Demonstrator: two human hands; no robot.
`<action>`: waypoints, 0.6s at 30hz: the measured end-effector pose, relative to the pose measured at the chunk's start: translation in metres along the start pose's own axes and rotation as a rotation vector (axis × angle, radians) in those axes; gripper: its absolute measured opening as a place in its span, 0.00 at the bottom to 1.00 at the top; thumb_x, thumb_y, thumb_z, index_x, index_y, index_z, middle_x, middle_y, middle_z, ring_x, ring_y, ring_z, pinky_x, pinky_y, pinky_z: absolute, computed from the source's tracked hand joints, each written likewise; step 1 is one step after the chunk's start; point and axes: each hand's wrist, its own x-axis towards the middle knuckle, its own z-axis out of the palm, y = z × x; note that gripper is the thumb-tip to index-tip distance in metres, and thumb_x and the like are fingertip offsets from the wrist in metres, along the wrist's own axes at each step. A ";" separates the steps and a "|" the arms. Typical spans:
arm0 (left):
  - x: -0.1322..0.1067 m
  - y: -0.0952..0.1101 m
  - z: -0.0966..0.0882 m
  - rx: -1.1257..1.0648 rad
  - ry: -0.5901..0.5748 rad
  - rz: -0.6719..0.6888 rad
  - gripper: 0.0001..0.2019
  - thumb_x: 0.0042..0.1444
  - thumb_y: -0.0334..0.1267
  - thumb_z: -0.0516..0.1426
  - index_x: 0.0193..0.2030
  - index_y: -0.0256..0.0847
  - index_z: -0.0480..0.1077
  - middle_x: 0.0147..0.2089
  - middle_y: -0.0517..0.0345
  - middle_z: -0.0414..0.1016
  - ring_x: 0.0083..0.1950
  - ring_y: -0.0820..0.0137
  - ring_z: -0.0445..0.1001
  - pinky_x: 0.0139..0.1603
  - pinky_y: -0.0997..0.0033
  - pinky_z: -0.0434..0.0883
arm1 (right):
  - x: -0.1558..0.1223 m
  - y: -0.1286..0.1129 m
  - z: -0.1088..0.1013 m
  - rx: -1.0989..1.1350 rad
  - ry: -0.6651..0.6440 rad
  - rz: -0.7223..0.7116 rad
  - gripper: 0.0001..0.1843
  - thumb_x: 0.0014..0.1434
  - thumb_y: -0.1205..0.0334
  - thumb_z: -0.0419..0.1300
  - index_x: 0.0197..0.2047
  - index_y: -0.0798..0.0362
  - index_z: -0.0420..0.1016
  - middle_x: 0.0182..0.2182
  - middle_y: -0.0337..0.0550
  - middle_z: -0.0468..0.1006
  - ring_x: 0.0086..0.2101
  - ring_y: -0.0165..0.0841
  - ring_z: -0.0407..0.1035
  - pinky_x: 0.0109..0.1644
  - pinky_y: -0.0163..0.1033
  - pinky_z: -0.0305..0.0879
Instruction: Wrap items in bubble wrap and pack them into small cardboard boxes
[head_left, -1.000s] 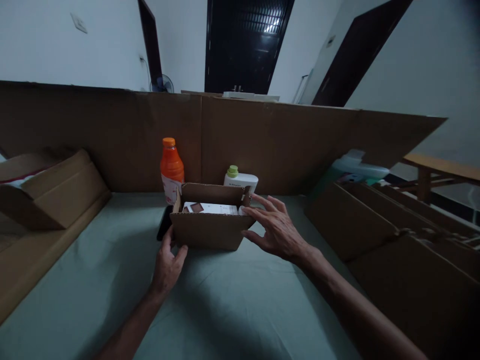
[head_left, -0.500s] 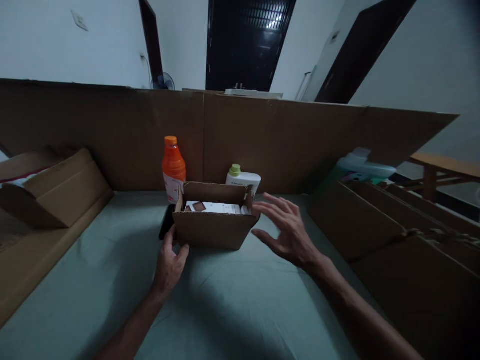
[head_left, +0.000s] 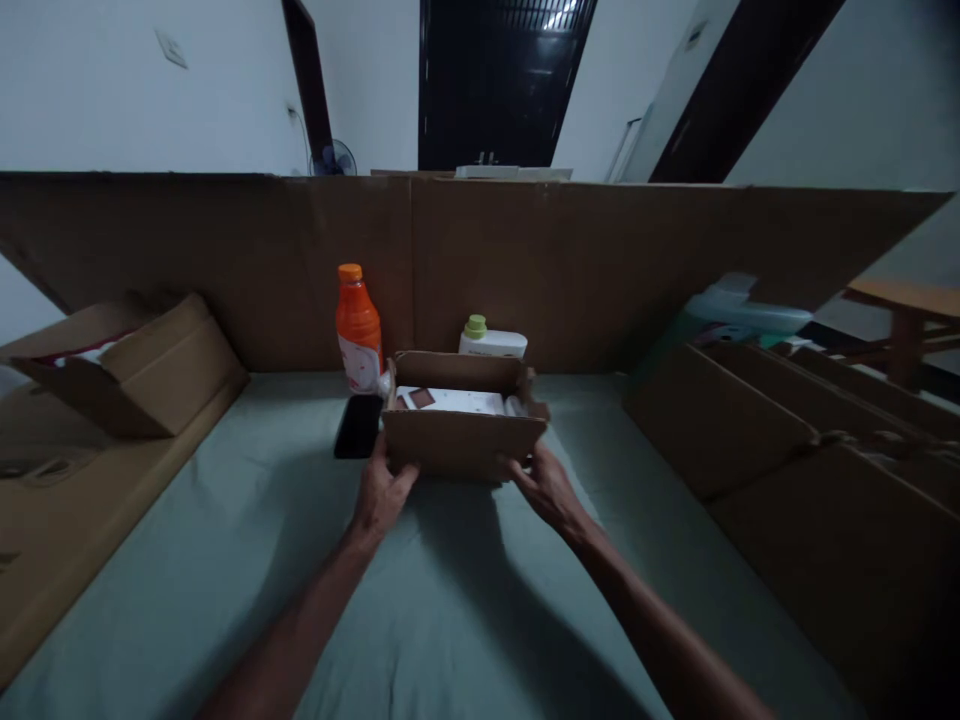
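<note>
A small open cardboard box [head_left: 461, 440] stands on the pale green table surface [head_left: 450, 600], with a white packet [head_left: 450, 401] lying inside it. My left hand [head_left: 381, 493] grips the box's lower left corner, thumb up along its front. My right hand [head_left: 546, 485] holds the lower right corner, fingers curled against the box's side. Just left of the box lies a black phone [head_left: 358, 426]. Behind the box stand an orange bottle [head_left: 358, 330] and a white bottle with a green cap [head_left: 491, 340].
A tall cardboard sheet [head_left: 480, 270] walls off the back of the table. A folded cardboard box [head_left: 135, 370] lies at the left, and flat cardboard pieces [head_left: 787, 460] are stacked at the right. A pale plastic container [head_left: 739, 315] sits behind them.
My right hand has come down from beside the box's top to grip its lower right corner. The box sits a little further right, so the phone shows more fully.
</note>
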 end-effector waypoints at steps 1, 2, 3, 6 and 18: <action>-0.013 0.001 0.004 -0.034 -0.038 -0.008 0.29 0.52 0.36 0.59 0.62 0.41 0.65 0.58 0.49 0.76 0.61 0.57 0.73 0.62 0.58 0.70 | -0.016 0.001 -0.009 -0.037 0.040 0.006 0.19 0.59 0.49 0.56 0.45 0.54 0.71 0.38 0.50 0.79 0.33 0.39 0.72 0.36 0.42 0.70; -0.028 0.003 0.006 -0.065 -0.075 -0.019 0.28 0.53 0.36 0.59 0.62 0.41 0.65 0.58 0.49 0.76 0.61 0.57 0.74 0.61 0.59 0.71 | -0.033 0.002 -0.018 -0.080 0.080 0.005 0.17 0.60 0.48 0.56 0.42 0.54 0.71 0.36 0.50 0.79 0.33 0.39 0.72 0.36 0.42 0.69; -0.045 0.005 0.005 -0.083 -0.105 -0.035 0.26 0.53 0.36 0.59 0.61 0.42 0.66 0.58 0.49 0.76 0.60 0.58 0.75 0.59 0.60 0.72 | -0.051 0.002 -0.024 -0.119 0.114 -0.002 0.17 0.60 0.48 0.56 0.40 0.54 0.71 0.35 0.50 0.78 0.33 0.40 0.72 0.36 0.42 0.69; -0.087 0.012 -0.017 -0.051 -0.086 -0.094 0.21 0.55 0.39 0.60 0.56 0.44 0.69 0.57 0.51 0.77 0.60 0.57 0.76 0.58 0.61 0.74 | -0.090 -0.008 -0.023 -0.150 0.119 -0.066 0.15 0.62 0.49 0.57 0.38 0.53 0.71 0.34 0.49 0.79 0.33 0.40 0.73 0.37 0.42 0.70; -0.055 0.014 0.049 -0.021 -0.188 -0.014 0.27 0.55 0.42 0.58 0.61 0.40 0.65 0.58 0.48 0.76 0.58 0.58 0.75 0.54 0.63 0.74 | -0.095 0.003 -0.062 -0.143 0.236 0.008 0.18 0.60 0.56 0.57 0.52 0.53 0.71 0.45 0.50 0.78 0.43 0.42 0.73 0.48 0.45 0.71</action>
